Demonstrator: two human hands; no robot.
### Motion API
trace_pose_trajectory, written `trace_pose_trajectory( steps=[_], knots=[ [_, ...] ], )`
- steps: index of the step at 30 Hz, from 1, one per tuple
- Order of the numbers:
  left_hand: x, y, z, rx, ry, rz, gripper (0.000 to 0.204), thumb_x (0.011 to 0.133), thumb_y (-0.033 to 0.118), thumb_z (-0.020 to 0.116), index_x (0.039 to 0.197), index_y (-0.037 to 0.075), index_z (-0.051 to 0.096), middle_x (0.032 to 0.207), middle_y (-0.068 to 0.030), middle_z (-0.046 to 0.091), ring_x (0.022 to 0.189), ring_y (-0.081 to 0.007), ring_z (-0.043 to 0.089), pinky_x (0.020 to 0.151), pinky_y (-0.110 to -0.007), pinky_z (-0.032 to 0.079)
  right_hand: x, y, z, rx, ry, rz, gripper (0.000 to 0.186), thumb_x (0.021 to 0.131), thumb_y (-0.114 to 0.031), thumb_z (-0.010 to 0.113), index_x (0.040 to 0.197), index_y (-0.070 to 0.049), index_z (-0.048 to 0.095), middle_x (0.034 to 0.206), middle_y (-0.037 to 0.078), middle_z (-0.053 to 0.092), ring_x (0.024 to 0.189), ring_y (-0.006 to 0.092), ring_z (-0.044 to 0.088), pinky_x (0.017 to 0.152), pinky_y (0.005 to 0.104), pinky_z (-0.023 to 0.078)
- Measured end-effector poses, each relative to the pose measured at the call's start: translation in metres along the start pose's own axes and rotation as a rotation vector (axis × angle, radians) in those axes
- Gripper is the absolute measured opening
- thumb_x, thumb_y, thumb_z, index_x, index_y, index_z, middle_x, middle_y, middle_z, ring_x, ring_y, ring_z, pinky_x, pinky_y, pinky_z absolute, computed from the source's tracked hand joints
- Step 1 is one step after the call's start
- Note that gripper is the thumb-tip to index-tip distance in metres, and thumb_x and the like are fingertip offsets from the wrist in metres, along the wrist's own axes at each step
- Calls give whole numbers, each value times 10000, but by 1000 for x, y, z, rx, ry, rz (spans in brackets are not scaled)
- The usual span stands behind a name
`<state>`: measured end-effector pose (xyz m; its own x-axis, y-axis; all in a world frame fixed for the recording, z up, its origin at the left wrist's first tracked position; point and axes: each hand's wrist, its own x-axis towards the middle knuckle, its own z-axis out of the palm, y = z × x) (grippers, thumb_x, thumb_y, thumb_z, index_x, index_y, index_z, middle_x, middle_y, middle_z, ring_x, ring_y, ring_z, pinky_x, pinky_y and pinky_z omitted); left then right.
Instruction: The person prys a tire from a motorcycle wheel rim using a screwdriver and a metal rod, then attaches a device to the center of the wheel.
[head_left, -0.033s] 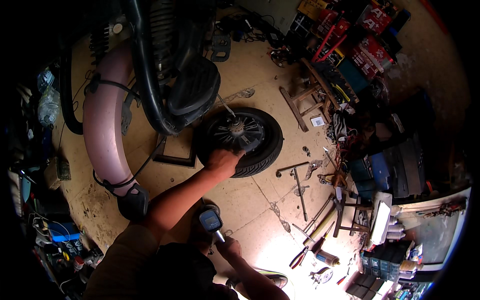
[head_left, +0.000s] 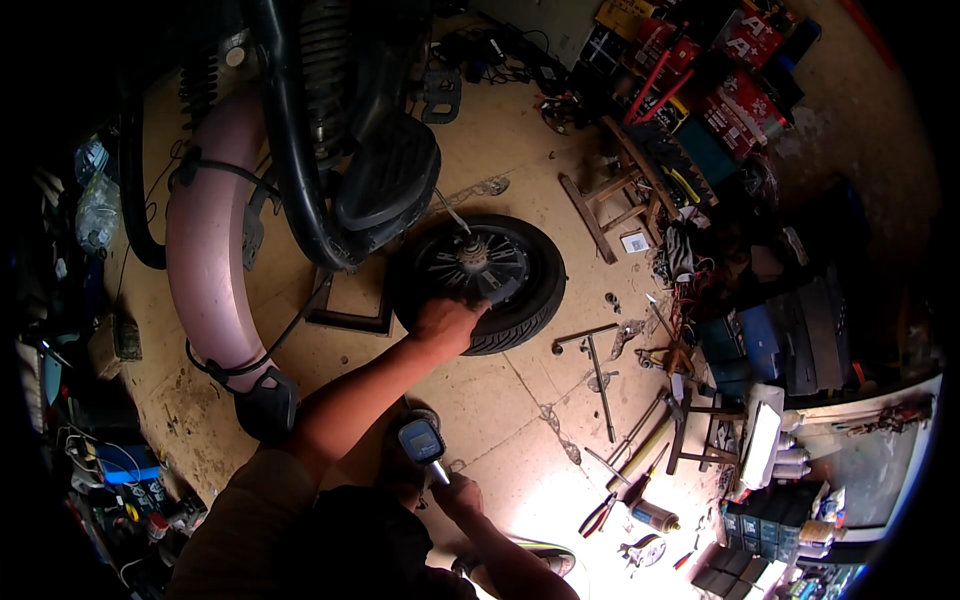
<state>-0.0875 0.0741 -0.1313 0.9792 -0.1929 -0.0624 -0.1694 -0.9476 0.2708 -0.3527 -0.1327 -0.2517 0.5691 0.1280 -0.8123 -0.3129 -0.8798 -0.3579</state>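
Note:
A scooter-type wheel (head_left: 540, 300) with a black tyre and a hub motor in its middle stands tilted on the floor. My left hand (head_left: 450, 325) reaches across to its near side, fingers closed over the tyre's edge by the hub; some fingertips are lost in shadow. Lower down, my right hand (head_left: 458, 495) is closed round the silver stem of a handheld digital gauge (head_left: 421, 441), whose small screen sits in a blue-grey housing. A thin cable or strap (head_left: 452, 212) runs from the wheel's axle up toward the vehicle.
On the left rises a vehicle's pink mudguard (head_left: 205, 230) with black frame tubes (head_left: 290, 150). A T-handle wrench (head_left: 597, 385), pliers (head_left: 598, 515) and a can (head_left: 655, 516) lie to the right. Beyond them are a wooden stool (head_left: 615, 190) and stacked red boxes (head_left: 740, 110).

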Motion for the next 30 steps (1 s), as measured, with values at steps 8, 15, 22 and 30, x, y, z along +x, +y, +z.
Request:
trace_pose_trajectory(
  steps=[8,15,22,30],
  knots=[
    [-1,1,-6,-4,-32,-5,519,887,66,606,1400,138,639,940,-149,759,889,-331,744,720,-474,569,-3,-5,-5,-1,-21,18,488,880,-476,622,1198,-128,749,1164,231,738,1148,406,690,1001,497,535],
    [-1,2,-5,1,-5,8,509,882,60,598,1386,119,645,930,-157,758,882,-340,742,720,-480,567,0,2,3,33,46,-42,480,891,-497,662,1091,-73,762,1034,252,752,1044,432,719,904,522,563],
    [-2,1,-8,-29,3,15,492,880,59,593,1365,115,655,941,-170,758,890,-346,741,723,-487,567,3,6,6,31,49,-52,458,883,-478,674,1086,-78,763,1030,244,756,1033,427,724,897,519,567],
    [-2,3,-7,-9,0,4,498,883,60,593,1371,132,653,958,-158,758,902,-345,742,736,-481,574,2,4,5,1,38,-35,466,895,-488,651,1089,-80,766,1033,239,758,1035,420,727,905,514,565]
  ],
)
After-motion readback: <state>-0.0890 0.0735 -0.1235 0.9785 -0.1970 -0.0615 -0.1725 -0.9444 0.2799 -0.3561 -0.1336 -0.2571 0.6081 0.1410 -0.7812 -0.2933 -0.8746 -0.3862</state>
